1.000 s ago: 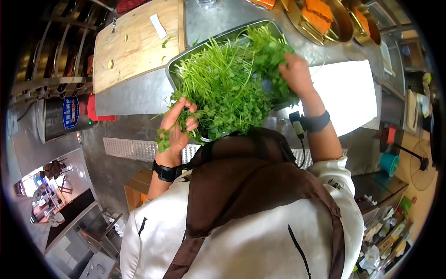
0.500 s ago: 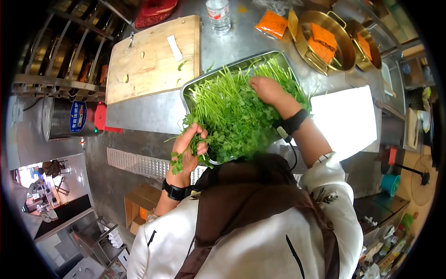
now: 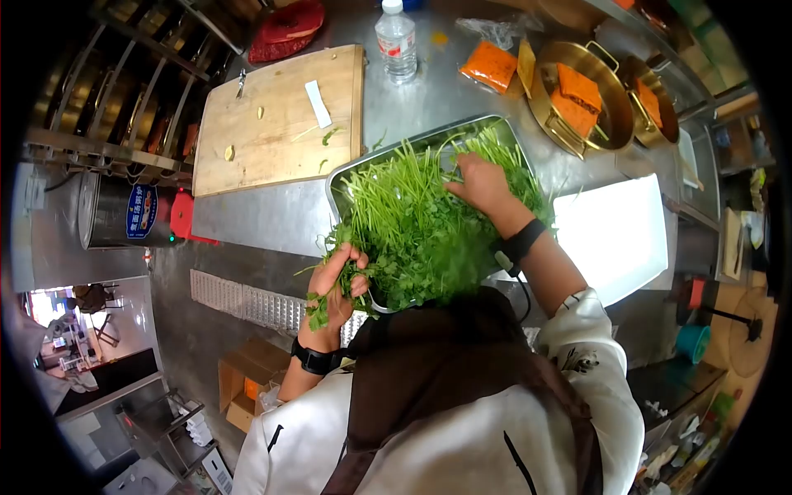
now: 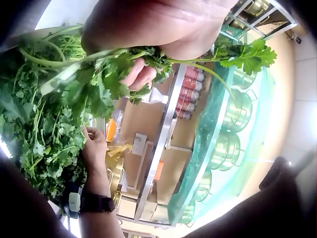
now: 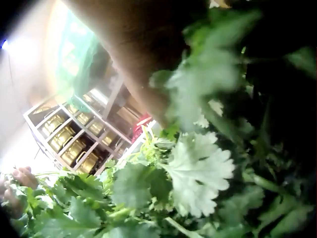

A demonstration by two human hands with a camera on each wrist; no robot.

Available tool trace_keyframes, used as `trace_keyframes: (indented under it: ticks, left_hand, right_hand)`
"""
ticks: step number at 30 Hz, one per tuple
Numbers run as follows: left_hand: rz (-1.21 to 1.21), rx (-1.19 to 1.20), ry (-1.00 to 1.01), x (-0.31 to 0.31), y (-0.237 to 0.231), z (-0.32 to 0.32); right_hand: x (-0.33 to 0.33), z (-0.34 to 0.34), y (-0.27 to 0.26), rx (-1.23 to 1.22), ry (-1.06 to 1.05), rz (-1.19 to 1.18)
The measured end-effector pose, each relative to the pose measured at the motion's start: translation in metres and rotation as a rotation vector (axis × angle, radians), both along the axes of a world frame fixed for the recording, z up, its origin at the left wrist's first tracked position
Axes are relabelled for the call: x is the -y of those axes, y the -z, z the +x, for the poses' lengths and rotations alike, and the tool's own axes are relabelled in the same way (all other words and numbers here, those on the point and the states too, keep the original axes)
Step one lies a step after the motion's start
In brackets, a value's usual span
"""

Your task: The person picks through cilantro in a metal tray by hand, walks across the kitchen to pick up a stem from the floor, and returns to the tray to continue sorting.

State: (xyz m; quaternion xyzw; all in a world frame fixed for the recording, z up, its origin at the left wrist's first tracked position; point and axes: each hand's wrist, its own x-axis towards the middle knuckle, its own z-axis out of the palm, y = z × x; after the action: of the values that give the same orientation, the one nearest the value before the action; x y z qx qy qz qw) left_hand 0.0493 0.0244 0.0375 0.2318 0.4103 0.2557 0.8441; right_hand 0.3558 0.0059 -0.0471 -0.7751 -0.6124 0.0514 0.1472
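Observation:
Long-stemmed leafy coriander fills a rectangular metal tray, stems toward the far side and leaves toward the person. At the tray's near left corner the left hand holds a few coriander sprigs in curled fingers; leaves stick out on both sides of the hand. In the left wrist view a sprig pokes out beyond that hand. Over the stems at the tray's right half is the right hand, thumb and fingers spread apart among them, fingertips partly hidden. Blurred leaves crowd the right wrist view.
Left of the tray lies a wooden board with a white strip and scraps. Behind stands a water bottle. Orange packets and brass pans are at the back right. A white sheet-like surface lies right.
The right hand has moved from the tray's right edge leftward onto the stems, its thumb and fingers now more spread. The left hand keeps holding its sprigs. The head view has tilted farther up the counter.

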Motion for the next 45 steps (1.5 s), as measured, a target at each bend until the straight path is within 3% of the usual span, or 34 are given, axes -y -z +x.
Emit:
trace_keyframes:
  ticks: [2, 5, 8, 16, 18, 26, 28, 29, 31, 35, 37, 40, 41, 43, 44, 45]
  left_hand:
    - [-0.012, -0.006, 0.010, 0.000, 0.000, 0.000]
    - [-0.005, -0.011, 0.003, 0.002, 0.000, 0.001]
    - [0.000, -0.014, 0.009, 0.002, 0.003, 0.000]
    - [0.007, 0.017, -0.005, 0.003, 0.005, 0.001]
    - [0.003, 0.017, -0.016, 0.002, 0.006, 0.000]
    - [-0.004, 0.044, -0.052, 0.004, 0.011, -0.008]
    - [-0.002, 0.014, -0.059, 0.005, 0.008, -0.008]
    - [-0.010, 0.016, -0.061, 0.006, 0.009, -0.008]
    - [-0.010, 0.015, -0.070, 0.007, 0.010, -0.010]
    - [-0.015, 0.009, -0.065, 0.006, 0.011, -0.010]
    - [-0.015, 0.013, -0.056, 0.006, 0.011, -0.009]
    - [-0.023, 0.010, -0.033, 0.004, 0.009, -0.005]
    - [-0.031, 0.005, -0.022, 0.004, 0.008, -0.004]
    - [-0.024, 0.003, -0.013, 0.004, 0.007, -0.002]
    - [-0.017, 0.005, -0.003, 0.004, 0.007, -0.002]
    - [-0.020, 0.002, -0.004, 0.004, 0.009, -0.002]
  right_hand:
    - [0.001, 0.001, 0.008, -0.054, -0.136, 0.178]
    - [-0.005, 0.003, 0.025, -0.123, -0.134, 0.228]
    - [-0.011, 0.011, 0.043, 0.005, -0.119, 0.041]
    - [-0.019, 0.003, 0.027, 0.042, -0.106, -0.116]
    - [-0.020, 0.009, 0.026, -0.123, 0.018, 0.019]
    - [-0.036, 0.013, 0.023, -0.267, -0.028, 0.271]
    - [-0.039, 0.023, 0.027, -0.664, -0.020, 0.474]
    - [-0.035, 0.027, 0.020, -0.661, -0.020, 0.466]
    - [-0.026, 0.036, -0.010, -1.453, 0.096, 0.372]
    - [-0.020, 0.054, -0.025, -1.728, 0.066, 0.408]
    - [-0.022, 0.053, -0.018, -1.656, 0.121, 0.365]
    - [-0.028, 0.033, -0.001, -0.899, 0.139, -0.052]
    - [-0.031, 0.034, 0.013, -0.900, 0.139, -0.053]
    - [-0.038, 0.034, 0.053, -0.103, -0.213, 0.213]
    - [-0.040, 0.027, 0.047, -0.052, -0.108, 0.037]
    - [-0.041, 0.022, 0.043, -0.055, -0.108, 0.033]
